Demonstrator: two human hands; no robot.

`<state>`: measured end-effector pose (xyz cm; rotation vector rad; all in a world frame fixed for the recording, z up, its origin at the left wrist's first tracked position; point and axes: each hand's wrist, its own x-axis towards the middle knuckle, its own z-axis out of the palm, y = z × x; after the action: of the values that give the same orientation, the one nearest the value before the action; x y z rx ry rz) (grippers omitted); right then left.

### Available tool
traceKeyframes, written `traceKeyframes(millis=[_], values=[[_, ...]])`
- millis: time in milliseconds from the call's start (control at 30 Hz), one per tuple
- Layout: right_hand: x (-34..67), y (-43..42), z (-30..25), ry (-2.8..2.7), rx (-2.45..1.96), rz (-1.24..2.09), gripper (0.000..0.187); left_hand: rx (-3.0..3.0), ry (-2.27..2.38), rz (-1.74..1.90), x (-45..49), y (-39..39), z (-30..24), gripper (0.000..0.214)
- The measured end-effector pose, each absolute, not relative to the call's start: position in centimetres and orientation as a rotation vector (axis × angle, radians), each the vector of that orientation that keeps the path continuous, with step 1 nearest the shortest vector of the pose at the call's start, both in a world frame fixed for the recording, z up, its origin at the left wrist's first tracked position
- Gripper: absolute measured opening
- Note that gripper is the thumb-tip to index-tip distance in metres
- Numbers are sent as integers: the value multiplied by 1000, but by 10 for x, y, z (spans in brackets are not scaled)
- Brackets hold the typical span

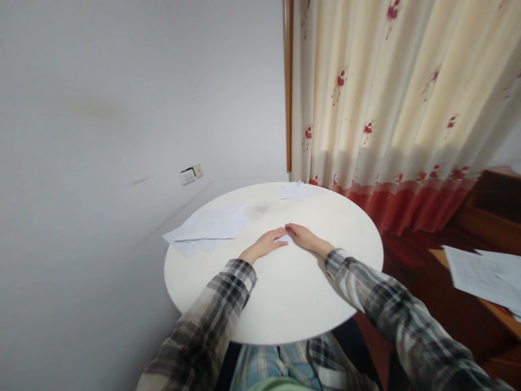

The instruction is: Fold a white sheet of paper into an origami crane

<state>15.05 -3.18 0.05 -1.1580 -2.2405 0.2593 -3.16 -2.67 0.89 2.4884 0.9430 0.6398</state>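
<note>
A small folded piece of white paper (283, 238) lies on the round white table (293, 293), between my two hands. My left hand (268, 243) rests on its left side, with the fingers stretched out and the thumb spread apart from them; white paper shows in the gap. From the right, my right hand (302, 235) curls its fingers closed at the paper's upper right edge. The fingertips of both hands meet there and hide part of the paper. How the paper is folded is too small to make out.
A stack of white sheets (211, 224) lies at the table's left edge. Smaller paper pieces (297, 191) sit at the far edge. A wall with a socket (188, 176) stands at left, a curtain (366, 98) behind. Printed sheets (480, 274) lie on wooden furniture at right.
</note>
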Motion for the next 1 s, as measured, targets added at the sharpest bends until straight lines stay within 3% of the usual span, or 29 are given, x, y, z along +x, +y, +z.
traceKeyframes(millis=[200,367,667,1000], values=[[155,-40,2,-2314,-1088,226,46,2281,892,775,-37,-27,10,42],[155,-41,1,-2229,-1111,327,49,2152,973,859,-39,-28,10,34],[156,-43,5,-2087,-1137,487,26,2016,1089,917,-39,-20,10,21],[153,-38,6,-2061,-1163,494,12,2117,1049,1038,-41,-14,-2,24]])
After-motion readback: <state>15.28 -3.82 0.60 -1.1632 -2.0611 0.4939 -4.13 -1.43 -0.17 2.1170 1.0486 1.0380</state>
